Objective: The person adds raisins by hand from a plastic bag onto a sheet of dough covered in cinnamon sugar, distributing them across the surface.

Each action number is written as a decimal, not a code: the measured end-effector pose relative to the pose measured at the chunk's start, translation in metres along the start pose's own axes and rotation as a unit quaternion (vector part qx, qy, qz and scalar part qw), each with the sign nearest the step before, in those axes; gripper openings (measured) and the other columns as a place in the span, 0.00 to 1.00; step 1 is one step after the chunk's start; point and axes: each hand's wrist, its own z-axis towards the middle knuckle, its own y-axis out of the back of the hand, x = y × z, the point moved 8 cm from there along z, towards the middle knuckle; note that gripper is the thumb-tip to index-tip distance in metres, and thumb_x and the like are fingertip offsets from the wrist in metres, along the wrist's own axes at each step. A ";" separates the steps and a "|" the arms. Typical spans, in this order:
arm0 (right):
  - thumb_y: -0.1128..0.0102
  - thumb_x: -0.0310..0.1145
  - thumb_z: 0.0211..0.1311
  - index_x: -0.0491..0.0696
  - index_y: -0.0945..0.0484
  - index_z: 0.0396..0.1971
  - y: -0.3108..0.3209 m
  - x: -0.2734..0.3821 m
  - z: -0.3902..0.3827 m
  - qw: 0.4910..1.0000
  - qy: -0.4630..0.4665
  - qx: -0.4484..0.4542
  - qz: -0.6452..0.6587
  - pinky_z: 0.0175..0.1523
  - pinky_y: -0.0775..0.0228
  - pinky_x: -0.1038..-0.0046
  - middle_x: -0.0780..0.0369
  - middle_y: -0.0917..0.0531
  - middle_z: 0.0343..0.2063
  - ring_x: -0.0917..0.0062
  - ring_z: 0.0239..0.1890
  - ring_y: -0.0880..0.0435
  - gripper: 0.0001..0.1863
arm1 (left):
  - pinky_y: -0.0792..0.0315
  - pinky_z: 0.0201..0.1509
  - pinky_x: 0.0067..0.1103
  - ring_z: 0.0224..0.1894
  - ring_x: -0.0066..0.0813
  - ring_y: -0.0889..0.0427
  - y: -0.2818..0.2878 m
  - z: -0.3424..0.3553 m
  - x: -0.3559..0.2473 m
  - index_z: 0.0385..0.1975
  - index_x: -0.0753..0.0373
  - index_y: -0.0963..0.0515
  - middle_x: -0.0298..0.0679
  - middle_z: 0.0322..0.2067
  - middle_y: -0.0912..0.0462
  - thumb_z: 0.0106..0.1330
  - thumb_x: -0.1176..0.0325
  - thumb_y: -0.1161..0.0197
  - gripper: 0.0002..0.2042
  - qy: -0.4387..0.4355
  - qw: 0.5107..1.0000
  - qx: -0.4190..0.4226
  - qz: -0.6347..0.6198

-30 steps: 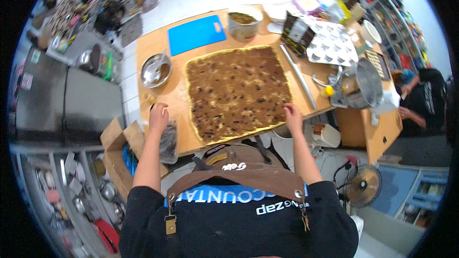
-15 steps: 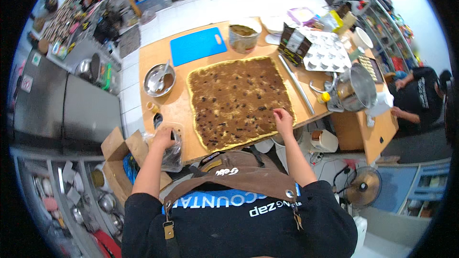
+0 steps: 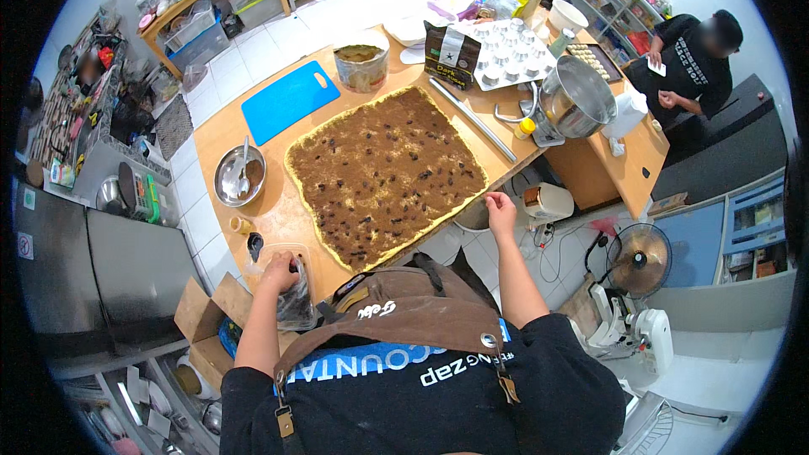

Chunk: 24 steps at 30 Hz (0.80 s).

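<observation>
A rectangular sheet of dough [image 3: 383, 181] lies flat on the wooden table, covered in brown spread or powder and dotted with dark raisin-like pieces. At its lower right edge, my right hand [image 3: 500, 209] hovers with the fingertips pinched together; anything between them is too small to make out. My left hand [image 3: 279, 271] is closed on the top of a clear plastic bag [image 3: 297, 303] with dark contents, which rests in a clear plastic tub at the table's near left corner. Part of that hand's fingers is hidden.
Left of the dough are a metal bowl [image 3: 240, 177] with a spoon and a small jar [image 3: 242, 226]. Beyond it lie a blue cutting board [image 3: 291, 101] and a tub [image 3: 361, 66]. To the right are a metal rod [image 3: 474, 120], cup tray [image 3: 510, 55] and mixer bowl [image 3: 577, 93]. Another person stands far right.
The whole view has turned, shifting the table leftward. My right hand has moved from over the dough to just off its right edge. My left hand stays at the bag.
</observation>
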 end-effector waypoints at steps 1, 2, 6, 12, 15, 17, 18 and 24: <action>0.45 0.26 0.55 0.42 0.24 0.31 -0.001 -0.001 -0.003 1.000 -0.007 0.011 0.010 0.35 0.32 0.82 0.66 0.21 0.24 0.86 0.27 0.25 0.06 | 0.30 0.47 0.32 0.45 0.47 0.27 -0.003 0.002 0.002 0.38 0.62 0.31 0.50 0.42 0.30 0.43 0.70 0.37 0.19 -0.022 1.000 0.003 -0.005; 0.46 0.25 0.55 0.41 0.24 0.32 -0.003 -0.002 -0.005 0.999 -0.014 0.023 0.021 0.35 0.32 0.83 0.66 0.20 0.25 0.86 0.27 0.24 0.06 | 0.30 0.47 0.32 0.45 0.47 0.27 -0.006 0.003 0.008 0.38 0.62 0.31 0.50 0.42 0.30 0.43 0.70 0.37 0.19 -0.022 1.000 0.002 -0.005; 0.46 0.25 0.55 0.41 0.24 0.32 0.000 0.001 -0.012 0.999 -0.027 0.032 0.024 0.36 0.32 0.84 0.66 0.20 0.26 0.86 0.28 0.24 0.06 | 0.29 0.43 0.29 0.38 0.44 0.24 0.006 0.005 0.016 0.35 0.63 0.28 0.48 0.33 0.25 0.42 0.73 0.37 0.17 -0.053 0.996 -0.051 -0.055; 0.47 0.27 0.57 0.41 0.25 0.33 -0.002 0.010 -0.005 0.998 -0.015 0.046 0.050 0.35 0.33 0.84 0.66 0.21 0.27 0.85 0.28 0.25 0.06 | 0.28 0.35 0.21 0.29 0.31 0.23 0.038 0.000 0.041 0.33 0.65 0.27 0.40 0.27 0.23 0.47 0.77 0.40 0.12 0.018 0.936 -0.074 -0.345; 0.47 0.28 0.58 0.42 0.25 0.34 -0.012 0.018 0.006 0.992 -0.042 0.070 0.095 0.34 0.33 0.84 0.66 0.21 0.27 0.85 0.28 0.25 0.07 | 0.28 0.35 0.17 0.30 0.25 0.24 0.046 -0.002 0.048 0.34 0.65 0.29 0.35 0.29 0.25 0.52 0.81 0.43 0.09 0.076 0.832 -0.056 -0.547; 0.47 0.28 0.58 0.43 0.25 0.36 -0.030 0.027 0.009 0.981 -0.084 0.101 0.141 0.33 0.33 0.83 0.66 0.21 0.28 0.85 0.29 0.25 0.07 | 0.28 0.37 0.17 0.32 0.25 0.25 0.050 0.002 0.052 0.36 0.65 0.31 0.37 0.31 0.25 0.55 0.80 0.44 0.10 0.032 0.679 -0.063 -0.731; 0.47 0.29 0.59 0.43 0.25 0.36 -0.038 0.032 0.012 0.975 -0.098 0.117 0.160 0.34 0.32 0.82 0.65 0.21 0.29 0.84 0.29 0.24 0.08 | 0.29 0.43 0.18 0.34 0.26 0.25 0.051 0.007 0.041 0.37 0.64 0.30 0.37 0.31 0.25 0.55 0.80 0.44 0.10 0.029 0.630 -0.058 -0.774; 0.48 0.34 0.60 0.47 0.28 0.39 -0.133 0.084 -0.036 0.809 -0.299 0.287 0.416 0.39 0.28 0.73 0.62 0.22 0.32 0.75 0.34 0.23 0.09 | 0.28 0.39 0.19 0.34 0.27 0.24 0.056 0.054 -0.138 0.41 0.66 0.30 0.38 0.34 0.24 0.57 0.77 0.42 0.12 -0.063 0.636 0.047 -0.768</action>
